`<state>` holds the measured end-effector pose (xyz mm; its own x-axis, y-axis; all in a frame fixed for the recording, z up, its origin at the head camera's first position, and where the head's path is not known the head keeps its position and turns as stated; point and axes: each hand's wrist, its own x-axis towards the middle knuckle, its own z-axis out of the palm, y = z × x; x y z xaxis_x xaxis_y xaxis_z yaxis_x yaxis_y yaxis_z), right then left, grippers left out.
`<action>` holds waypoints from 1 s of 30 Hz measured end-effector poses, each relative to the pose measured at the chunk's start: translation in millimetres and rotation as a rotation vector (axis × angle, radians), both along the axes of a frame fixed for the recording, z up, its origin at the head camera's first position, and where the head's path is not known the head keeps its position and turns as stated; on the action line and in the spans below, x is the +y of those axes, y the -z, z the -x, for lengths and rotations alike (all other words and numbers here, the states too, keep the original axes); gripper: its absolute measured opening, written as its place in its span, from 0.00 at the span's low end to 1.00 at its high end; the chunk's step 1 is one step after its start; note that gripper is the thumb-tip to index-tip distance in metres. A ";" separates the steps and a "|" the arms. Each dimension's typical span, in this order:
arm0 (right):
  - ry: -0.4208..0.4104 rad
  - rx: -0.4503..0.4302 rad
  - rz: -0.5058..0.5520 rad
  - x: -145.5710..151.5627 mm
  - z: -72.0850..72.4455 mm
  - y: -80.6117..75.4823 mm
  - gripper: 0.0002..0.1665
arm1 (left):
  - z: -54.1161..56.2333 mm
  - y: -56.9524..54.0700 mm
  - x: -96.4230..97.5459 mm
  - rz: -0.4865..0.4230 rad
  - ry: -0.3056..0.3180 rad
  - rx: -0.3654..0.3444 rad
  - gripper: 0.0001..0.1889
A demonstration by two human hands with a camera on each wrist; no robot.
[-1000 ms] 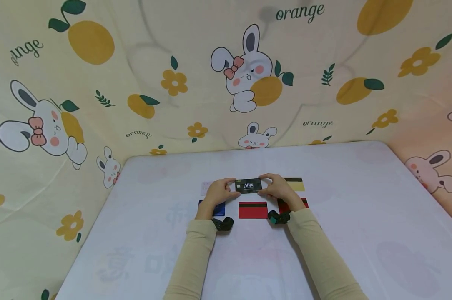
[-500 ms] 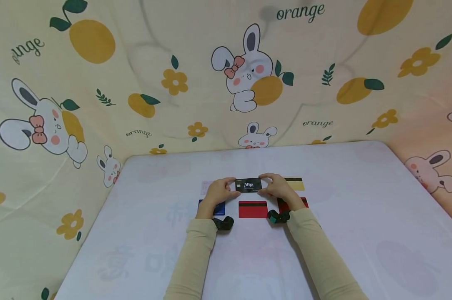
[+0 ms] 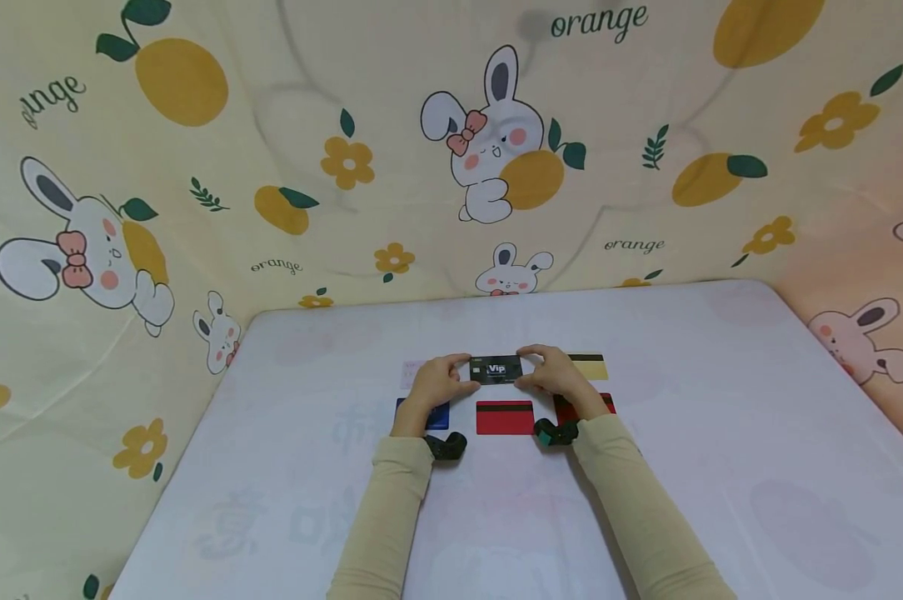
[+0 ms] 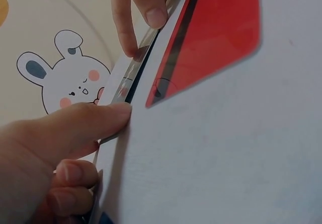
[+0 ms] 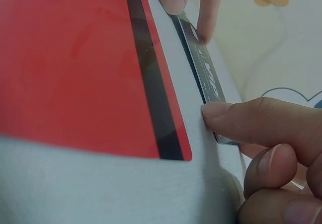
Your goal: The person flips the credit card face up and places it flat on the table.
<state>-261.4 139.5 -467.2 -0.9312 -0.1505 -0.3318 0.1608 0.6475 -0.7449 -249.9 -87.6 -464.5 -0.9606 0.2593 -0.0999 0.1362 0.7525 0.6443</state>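
A black bank-style card (image 3: pixel 496 370) printed with "Vip" lies face up in the middle of the back row on the white table. My left hand (image 3: pixel 434 383) pinches its left end between thumb and forefinger. At the other end, my right hand (image 3: pixel 555 375) does the same. In the left wrist view the left thumb (image 4: pixel 108 117) presses the card's near edge, its other fingers curled beneath. The right wrist view shows the right thumb (image 5: pixel 226 114) on the same near edge, with a thin dark gap under the card.
A red card (image 3: pixel 505 418) with a dark stripe lies just nearer. A blue card (image 3: pixel 438 417) and another red card (image 3: pixel 605 403) flank it, partly covered. Behind are a gold card (image 3: pixel 590 368) and a pale card (image 3: pixel 410 373). A printed cloth (image 3: pixel 421 317) hangs behind the table.
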 end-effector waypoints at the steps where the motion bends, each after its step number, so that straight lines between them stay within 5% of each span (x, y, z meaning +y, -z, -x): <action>1: 0.000 0.001 0.000 -0.4 -0.1 0.2 0.36 | -0.3 0.2 -0.1 0.000 -0.001 -0.002 0.30; 15: -0.028 0.023 -0.037 -2.9 -2.9 -1.7 0.36 | -5.2 2.1 1.9 0.020 -0.031 0.018 0.31; 30: -0.047 0.094 -0.015 2.5 -15.1 -8.3 0.35 | -14.8 -3.0 1.1 -0.023 0.012 0.092 0.25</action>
